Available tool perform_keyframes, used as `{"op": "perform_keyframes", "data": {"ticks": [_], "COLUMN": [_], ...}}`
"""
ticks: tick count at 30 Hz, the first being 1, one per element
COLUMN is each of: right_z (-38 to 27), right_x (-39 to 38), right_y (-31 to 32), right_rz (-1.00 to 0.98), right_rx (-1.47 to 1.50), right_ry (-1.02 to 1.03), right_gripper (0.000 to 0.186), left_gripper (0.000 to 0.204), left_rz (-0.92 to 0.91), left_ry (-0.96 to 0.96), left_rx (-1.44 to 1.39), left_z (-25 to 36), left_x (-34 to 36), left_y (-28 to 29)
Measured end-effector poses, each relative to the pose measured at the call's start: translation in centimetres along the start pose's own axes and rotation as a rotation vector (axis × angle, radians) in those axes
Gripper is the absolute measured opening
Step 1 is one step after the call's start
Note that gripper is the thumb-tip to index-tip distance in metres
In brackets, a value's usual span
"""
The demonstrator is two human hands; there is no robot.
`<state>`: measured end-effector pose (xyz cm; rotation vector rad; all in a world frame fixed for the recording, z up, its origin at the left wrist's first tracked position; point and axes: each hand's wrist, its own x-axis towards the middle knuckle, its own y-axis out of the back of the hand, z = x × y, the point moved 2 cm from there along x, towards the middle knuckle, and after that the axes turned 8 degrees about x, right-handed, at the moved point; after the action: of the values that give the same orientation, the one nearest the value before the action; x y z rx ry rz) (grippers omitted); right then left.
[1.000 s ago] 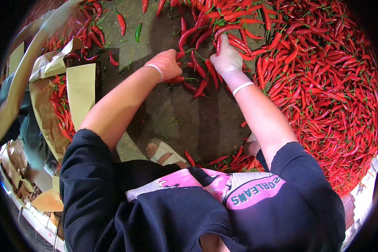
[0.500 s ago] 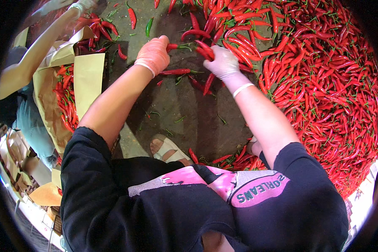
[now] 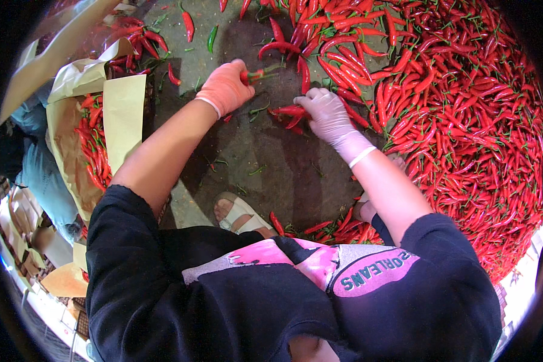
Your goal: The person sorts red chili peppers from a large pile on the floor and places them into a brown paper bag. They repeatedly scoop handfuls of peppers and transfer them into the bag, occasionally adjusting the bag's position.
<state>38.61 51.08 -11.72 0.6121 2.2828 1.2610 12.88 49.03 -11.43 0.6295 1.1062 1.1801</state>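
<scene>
My left hand (image 3: 226,89), in an orange-tinted glove, is closed round red chili peppers (image 3: 245,76). Their green stems poke out to the right of the fist. Lower and to the right, my right hand (image 3: 330,114) wears a thin whitish glove. Its fingers are bent down onto a few red chili peppers (image 3: 291,111) at floor level. How many each hand has is hidden by the fingers. A single red chili (image 3: 304,75) lies just above my right hand, and a green chili (image 3: 212,39) lies beyond my left.
A large heap of red chilies (image 3: 464,133) fills the right side. On the left stands an open brown paper bag (image 3: 123,114) with chilies inside. Another person's arm (image 3: 48,60) reaches in at the upper left. My sandalled foot (image 3: 241,214) is on the floor below my hands.
My right hand has moved down and slightly right, onto the chilies on the floor. My left hand has shifted a little right and down. Chilies that lay between the hands are gone from there.
</scene>
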Motion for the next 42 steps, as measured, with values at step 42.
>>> {"op": "perform_keyframes", "data": {"ticks": [42], "right_z": [7.4], "right_x": [-4.4], "right_y": [4.9], "right_rz": [-0.013], "right_rx": [-0.083], "right_ry": [-0.362], "right_gripper": [0.077], "left_gripper": [0.036], "left_rz": [-0.287], "left_ry": [-0.285], "left_rx": [-0.222], "left_z": [8.0], "left_x": [-7.0], "left_y": [-6.3]}}
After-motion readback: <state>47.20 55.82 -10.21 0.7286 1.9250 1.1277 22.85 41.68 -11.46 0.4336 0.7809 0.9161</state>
